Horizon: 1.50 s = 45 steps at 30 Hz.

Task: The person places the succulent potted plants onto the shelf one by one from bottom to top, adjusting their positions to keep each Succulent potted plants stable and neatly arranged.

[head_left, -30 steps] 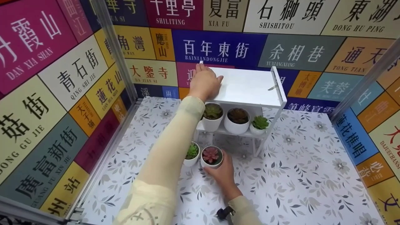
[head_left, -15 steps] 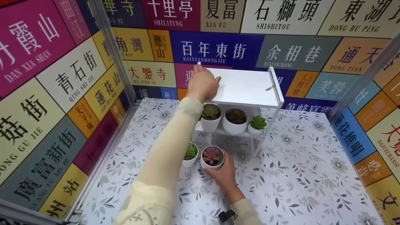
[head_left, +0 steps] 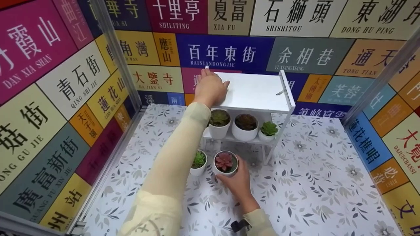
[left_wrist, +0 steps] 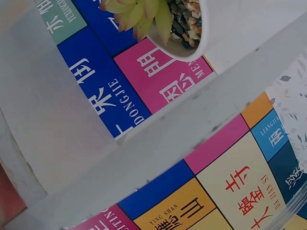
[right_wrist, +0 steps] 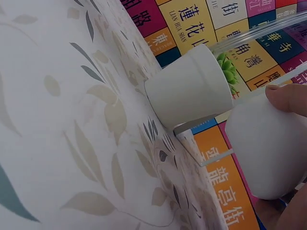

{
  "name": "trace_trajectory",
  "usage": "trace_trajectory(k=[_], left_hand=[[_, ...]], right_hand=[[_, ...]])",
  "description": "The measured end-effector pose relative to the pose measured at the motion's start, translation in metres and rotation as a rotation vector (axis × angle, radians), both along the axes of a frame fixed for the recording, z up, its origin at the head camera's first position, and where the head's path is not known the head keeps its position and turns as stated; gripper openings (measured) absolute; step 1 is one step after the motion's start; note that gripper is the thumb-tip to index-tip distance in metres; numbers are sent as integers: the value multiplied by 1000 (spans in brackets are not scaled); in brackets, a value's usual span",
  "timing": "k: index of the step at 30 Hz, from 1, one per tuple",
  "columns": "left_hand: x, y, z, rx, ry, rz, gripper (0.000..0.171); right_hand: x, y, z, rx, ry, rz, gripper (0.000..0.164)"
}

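My left hand (head_left: 211,87) rests on the left end of a white two-tier shelf's top (head_left: 254,90), thumb spread to the right. My right hand (head_left: 239,178) grips a small white pot (right_wrist: 264,143) by its side, thumb at the front, with a red succulent (head_left: 225,161) in it. In the right wrist view this pot is raised off the patterned tabletop. Just left of it, a white pot with a green succulent (head_left: 199,159) stands on the table, partly hidden by my left arm. In the left wrist view, the shelf's pale edge (left_wrist: 163,127) runs diagonally across.
On the lower tier stand potted succulents: a green one (head_left: 219,118), a dark brown one (head_left: 245,122) and a small bright green one (head_left: 269,128). Colourful panels with lettering (head_left: 226,52) wall in the floral tabletop (head_left: 315,177). Metal posts (head_left: 123,55) mark the corners.
The pot with the red succulent has moved slightly right in my right hand, widening the space beside the green one. My left hand stays on the shelf top.
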State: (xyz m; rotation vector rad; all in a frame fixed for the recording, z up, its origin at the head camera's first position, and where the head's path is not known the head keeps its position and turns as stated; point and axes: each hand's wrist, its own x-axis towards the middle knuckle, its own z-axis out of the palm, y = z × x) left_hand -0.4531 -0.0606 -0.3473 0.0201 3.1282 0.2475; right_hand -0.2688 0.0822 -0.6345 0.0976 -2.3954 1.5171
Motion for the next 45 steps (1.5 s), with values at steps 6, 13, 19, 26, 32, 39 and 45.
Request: trace_trajectory(k=[6, 13, 19, 26, 32, 39, 45], left_hand=[[0, 1, 1, -4, -16, 1, 86], [-2, 1, -1, -3, -15, 1, 87], [-3, 0, -2, -23, -2, -7, 86], [-5, -1, -3, -16, 6, -11, 86], [-5, -2, -2, -7, -2, -7, 88], [-5, 0, 0, -1, -12, -8, 88], [-4, -1, -1, -9, 4, -13, 87]], right_hand=[[2, 2, 11, -1, 0, -8, 103], [4, 7, 18, 18, 27, -5, 103], [5, 11, 25, 6, 16, -10, 100], [7, 13, 33, 3, 33, -14, 99], [7, 15, 36, 12, 48, -19, 101], [7, 22, 45, 21, 45, -47, 101], [6, 29, 55, 63, 91, -80, 100]])
